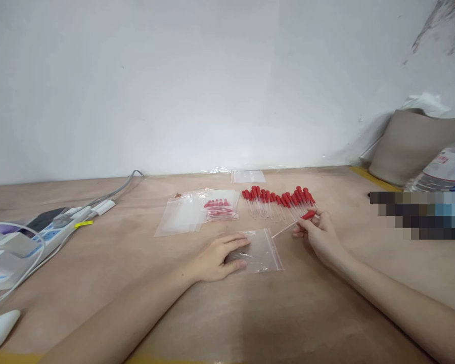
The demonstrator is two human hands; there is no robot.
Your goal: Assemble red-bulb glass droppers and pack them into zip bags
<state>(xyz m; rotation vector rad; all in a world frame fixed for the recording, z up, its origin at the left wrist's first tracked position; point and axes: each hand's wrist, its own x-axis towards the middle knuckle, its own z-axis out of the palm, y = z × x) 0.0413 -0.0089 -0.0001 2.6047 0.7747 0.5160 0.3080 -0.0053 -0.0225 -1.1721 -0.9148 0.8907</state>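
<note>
My left hand lies flat with fingers spread on a clear zip bag with a red seal strip, pressing its left part to the wooden table. My right hand pinches one glass dropper with a red rubber bulb, its thin tube pointing left toward the bag's mouth. Just behind lies a row of several more red-bulb droppers. To the left, a filled bag of droppers rests beside a stack of unfilled clear bags.
Another clear bag lies by the white wall. A power strip with a grey cable and plugged chargers sits at the left. A white object is at the near left edge. A beige bag and a plastic bottle stand at the right.
</note>
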